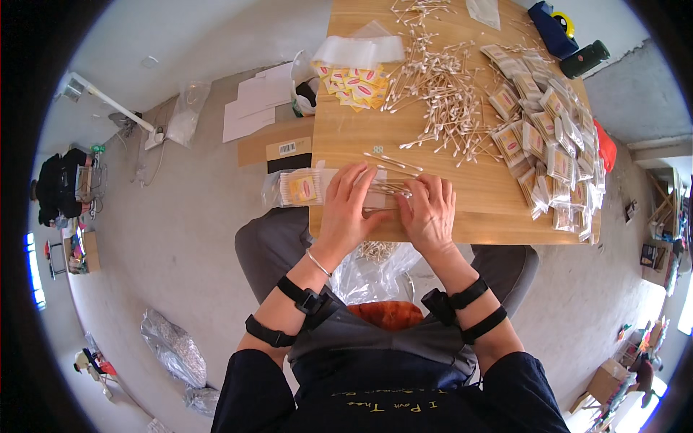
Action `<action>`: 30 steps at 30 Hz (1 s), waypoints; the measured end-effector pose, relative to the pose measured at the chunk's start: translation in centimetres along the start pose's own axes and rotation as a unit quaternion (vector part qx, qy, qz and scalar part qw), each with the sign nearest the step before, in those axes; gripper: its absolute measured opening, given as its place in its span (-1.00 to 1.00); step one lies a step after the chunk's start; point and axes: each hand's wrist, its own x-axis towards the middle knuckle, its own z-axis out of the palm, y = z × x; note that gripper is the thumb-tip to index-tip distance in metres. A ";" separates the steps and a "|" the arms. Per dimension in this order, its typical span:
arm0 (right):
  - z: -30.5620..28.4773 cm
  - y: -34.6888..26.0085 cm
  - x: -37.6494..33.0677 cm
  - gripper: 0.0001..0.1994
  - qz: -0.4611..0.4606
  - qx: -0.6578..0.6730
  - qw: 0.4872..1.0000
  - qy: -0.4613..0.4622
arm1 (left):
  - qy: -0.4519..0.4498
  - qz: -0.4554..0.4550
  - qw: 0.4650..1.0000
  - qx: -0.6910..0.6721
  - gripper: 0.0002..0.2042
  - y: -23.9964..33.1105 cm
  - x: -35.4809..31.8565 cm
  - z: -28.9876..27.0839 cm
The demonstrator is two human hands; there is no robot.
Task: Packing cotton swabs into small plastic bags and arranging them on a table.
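A small row of cotton swabs (pixel 388 188) lies crosswise on the wooden table (pixel 346 137) near its front edge. My left hand (pixel 349 209) is closed with its fingertips at the left ends of these swabs. At the right ends, the fingers and thumb of my right hand (pixel 432 216) are curled round them. Both hands partly hide the bundle. A few loose cotton swabs (pixel 393 162) rest just beyond my fingertips. Left of my left hand, a clear bag of swabs with a yellow card (pixel 301 187) sits at the table's edge.
A big scattered heap of swabs (pixel 451 108) covers the middle. Filled clear packets (pixel 552 144) pile up at right. Yellow cards (pixel 357 88) and empty clear bags (pixel 361 50) lie at far left. A dark cylinder (pixel 585 59) stands at the far right corner. Below the table hangs a plastic bag (pixel 375 274).
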 end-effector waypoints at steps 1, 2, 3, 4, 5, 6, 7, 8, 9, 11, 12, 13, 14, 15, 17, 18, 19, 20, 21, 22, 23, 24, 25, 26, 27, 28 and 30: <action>0.0 -0.1 0.1 -0.80 0.000 0.001 1.000 0.007 | -0.006 -0.011 1.000 0.004 -0.33 0.0 -0.1 0.0; 0.1 0.0 0.2 -0.80 0.000 0.001 1.000 0.007 | -0.012 -0.023 1.000 0.007 -0.34 0.0 -0.1 -0.1; 0.2 0.1 0.3 -0.82 -0.001 0.006 1.000 -0.003 | -0.012 -0.023 1.000 0.007 -0.34 -0.2 -0.1 0.0; 0.3 0.3 0.4 -0.83 -0.002 0.010 1.000 -0.013 | -0.004 -0.034 0.999 -0.004 -0.35 -0.4 -0.1 0.1; 0.3 0.4 0.6 -0.83 -0.002 0.010 1.000 -0.013 | 0.005 -0.044 0.999 -0.014 -0.35 -0.6 -0.1 0.2; 0.5 0.4 0.9 -0.84 0.002 0.020 1.000 -0.013 | 0.005 -0.044 0.999 -0.014 -0.35 -0.7 -0.1 0.3; 0.6 0.5 1.1 -0.85 0.005 0.031 0.999 -0.013 | -0.002 -0.031 0.999 0.011 -0.36 -0.8 -0.2 0.4; 0.6 0.7 1.3 -0.85 0.005 0.031 0.999 -0.013 | -0.010 -0.017 0.999 0.036 -0.36 -0.9 -0.3 0.5; 0.7 0.9 1.5 -0.87 0.004 0.036 0.999 -0.033 | -0.010 -0.018 0.999 0.035 -0.36 -0.8 -0.3 0.5; 0.7 1.1 1.8 -0.88 0.002 0.041 0.998 -0.053 | -0.004 -0.021 0.999 0.042 -0.39 -0.7 -0.2 0.5; 0.7 1.0 2.1 -0.89 0.006 0.040 0.997 -0.067 | -0.003 -0.021 0.999 0.042 -0.39 -0.7 -0.2 0.5; 0.6 1.0 2.2 -0.90 0.010 0.039 0.996 -0.081 | -0.003 -0.022 0.999 0.041 -0.39 -0.7 -0.2 0.5; 0.5 0.9 2.3 -0.90 0.009 0.040 0.996 -0.081 | -0.003 -0.022 0.999 0.039 -0.39 -0.8 -0.3 0.5; 0.5 0.9 2.4 -0.90 -0.003 0.038 0.994 -0.102 | -0.002 -0.022 0.999 0.039 -0.39 -0.9 -0.3 0.5; 0.6 0.8 2.4 -0.90 -0.018 0.036 0.992 -0.122 | 0.000 -0.028 0.999 0.031 -0.39 -1.0 -0.4 0.6; 0.6 0.7 2.3 -0.90 -0.027 0.045 0.991 -0.122 | 0.001 -0.028 0.999 0.031 -0.39 -0.9 -0.4 0.6; 0.7 0.6 2.3 -0.90 -0.037 0.054 0.990 -0.123 | -0.002 -0.033 0.999 0.027 -0.39 -0.8 -0.3 0.6; 0.7 0.6 2.3 -0.90 -0.038 0.053 0.990 -0.122 | -0.005 -0.039 0.999 0.023 -0.38 -0.7 -0.3 0.6; 0.7 0.5 2.4 -0.89 -0.019 0.040 0.991 -0.125 | -0.004 -0.039 0.999 0.024 -0.38 -0.7 -0.3 0.6; 0.7 0.4 2.5 -0.87 0.000 0.026 0.992 -0.127 | -0.001 -0.042 0.999 0.021 -0.37 -0.7 -0.3 0.6; 0.8 0.6 2.7 -0.87 -0.001 0.026 0.992 -0.127 | 0.002 -0.045 0.999 0.019 -0.37 -0.7 -0.3 0.6; 1.0 0.8 2.9 -0.84 0.004 0.017 0.994 -0.111 | 0.003 -0.045 0.999 0.019 -0.37 -0.7 -0.3 0.6; 1.1 0.8 3.1 -0.81 0.008 0.007 0.995 -0.096 | 0.004 -0.054 0.998 0.018 -0.35 -0.6 -0.3 0.6; 1.2 0.8 3.0 -0.81 0.008 0.007 0.995 -0.096 | 0.006 -0.064 0.998 0.017 -0.34 -0.6 -0.4 0.6; 1.0 0.5 3.2 -0.80 0.012 0.020 0.997 -0.072 | 0.007 -0.064 0.998 0.017 -0.34 -0.6 -0.4 0.6; 0.9 0.2 3.3 -0.78 0.015 0.032 0.998 -0.047 | 0.009 -0.069 0.997 0.014 -0.32 -0.6 -0.4 0.7; 1.1 0.0 3.4 -0.75 0.015 0.022 0.999 -0.032 | 0.013 -0.075 0.997 0.011 -0.30 -0.6 -0.4 0.7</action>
